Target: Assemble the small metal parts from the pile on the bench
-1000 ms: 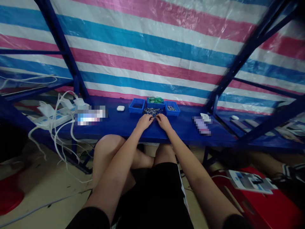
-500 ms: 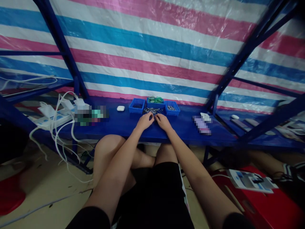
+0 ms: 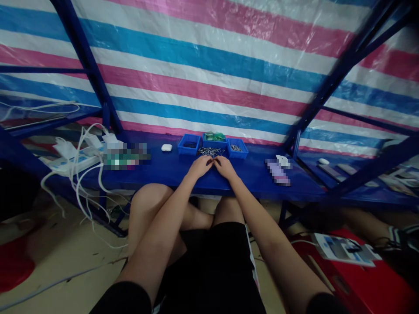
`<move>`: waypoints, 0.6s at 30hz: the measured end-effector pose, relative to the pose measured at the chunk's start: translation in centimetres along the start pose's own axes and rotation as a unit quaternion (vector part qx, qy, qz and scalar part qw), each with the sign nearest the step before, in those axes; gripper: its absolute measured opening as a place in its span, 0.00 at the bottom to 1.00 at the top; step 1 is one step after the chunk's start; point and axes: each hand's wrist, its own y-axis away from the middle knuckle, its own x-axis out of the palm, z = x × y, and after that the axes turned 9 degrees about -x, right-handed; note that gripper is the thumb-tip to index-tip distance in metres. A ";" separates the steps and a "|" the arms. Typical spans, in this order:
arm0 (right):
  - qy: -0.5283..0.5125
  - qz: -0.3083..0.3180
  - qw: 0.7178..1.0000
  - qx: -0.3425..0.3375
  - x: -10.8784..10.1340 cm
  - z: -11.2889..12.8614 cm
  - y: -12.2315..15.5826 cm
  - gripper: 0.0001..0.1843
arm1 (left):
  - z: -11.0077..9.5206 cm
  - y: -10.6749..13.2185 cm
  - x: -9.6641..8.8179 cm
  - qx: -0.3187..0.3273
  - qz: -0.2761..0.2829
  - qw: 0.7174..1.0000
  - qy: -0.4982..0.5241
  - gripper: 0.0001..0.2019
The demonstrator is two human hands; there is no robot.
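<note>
My left hand [image 3: 199,166] and my right hand [image 3: 224,167] meet fingertip to fingertip at the middle of the blue table [image 3: 157,168]. Both hands have their fingers pinched together; whatever lies between them is too small to make out. Just beyond the fingers is a loose pile of thin, silvery and dark metal pieces [image 3: 209,151]. Behind it stand three blue bins: the left bin [image 3: 189,151] holds dark small parts, the middle bin [image 3: 209,142] green plastic packets [image 3: 214,136], and the right bin [image 3: 238,154] small silvery parts.
A white earbud case [image 3: 166,148] lies left of the bins. White power strips with cables [image 3: 77,159] crowd the table's left end. On the right are a blurred purple item [image 3: 277,171] and a blue frame post [image 3: 294,139]. A red stool [image 3: 369,279] stands below right.
My fingertips have come closer together and a little nearer to me, so more of the metal pile shows. The bins and other items have stayed in place.
</note>
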 end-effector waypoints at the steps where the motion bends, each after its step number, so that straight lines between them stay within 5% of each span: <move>1: -0.001 0.002 1.000 0.000 0.0 0.1 0.0 0.09 | -0.1 0.0 0.0 -0.002 0.001 1.000 0.003 0.09; 18: -0.086 -0.047 0.995 -0.001 -0.8 1.1 0.0 0.12 | -0.1 -0.1 -0.1 -0.063 -0.005 0.998 -0.014 0.10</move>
